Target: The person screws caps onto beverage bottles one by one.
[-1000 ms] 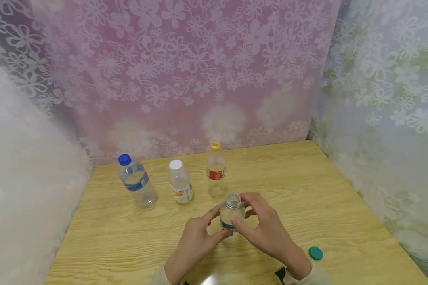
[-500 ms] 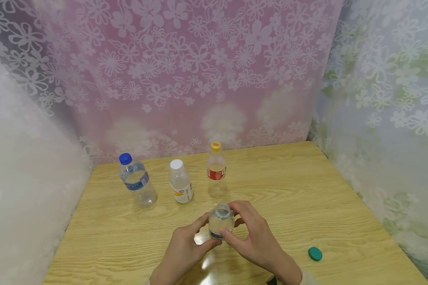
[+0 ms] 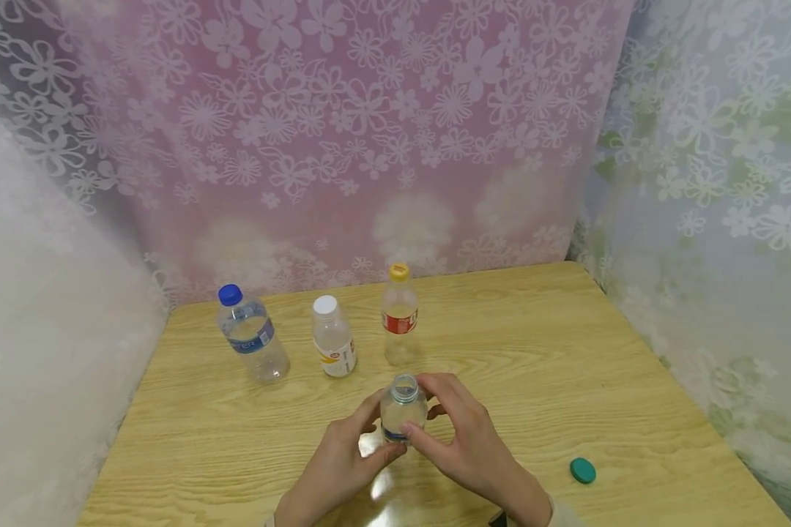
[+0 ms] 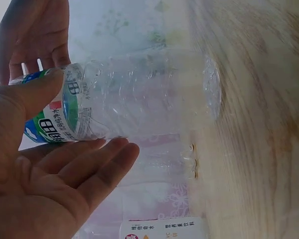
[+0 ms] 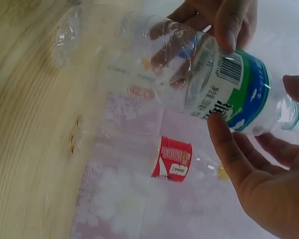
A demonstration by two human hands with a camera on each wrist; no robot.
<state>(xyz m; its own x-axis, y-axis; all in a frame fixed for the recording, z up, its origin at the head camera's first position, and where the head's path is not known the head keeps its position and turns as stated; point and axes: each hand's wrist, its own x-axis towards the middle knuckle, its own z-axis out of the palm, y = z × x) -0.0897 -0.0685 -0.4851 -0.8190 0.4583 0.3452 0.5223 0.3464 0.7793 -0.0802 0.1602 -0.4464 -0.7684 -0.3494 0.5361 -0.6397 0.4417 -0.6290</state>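
Note:
Both hands hold one clear plastic water bottle (image 3: 404, 413), its mouth uncapped and pointing up. Its green, blue and white label (image 5: 244, 89) shows in the right wrist view. My left hand (image 3: 343, 454) grips it from the left, thumb in front and fingers around the far side. From the right, my right hand (image 3: 464, 439) holds it around the upper part, thumb on the near side. The bottle's base (image 4: 213, 87) is at the tabletop in the left wrist view; whether it touches, I cannot tell. A teal cap (image 3: 583, 471) lies on the table to the right.
Three capped bottles stand farther back: a blue-capped one (image 3: 255, 338) at left, a white-capped one (image 3: 334, 340), and a yellow-capped one with a red label (image 3: 400, 322). Floral curtains (image 3: 382, 146) enclose the wooden table (image 3: 534, 329) at the back and sides.
Both hands have brought the bottle left and closer to me, mostly in the first half second. Only a slight shift follows. The cap and the standing bottles stay in place.

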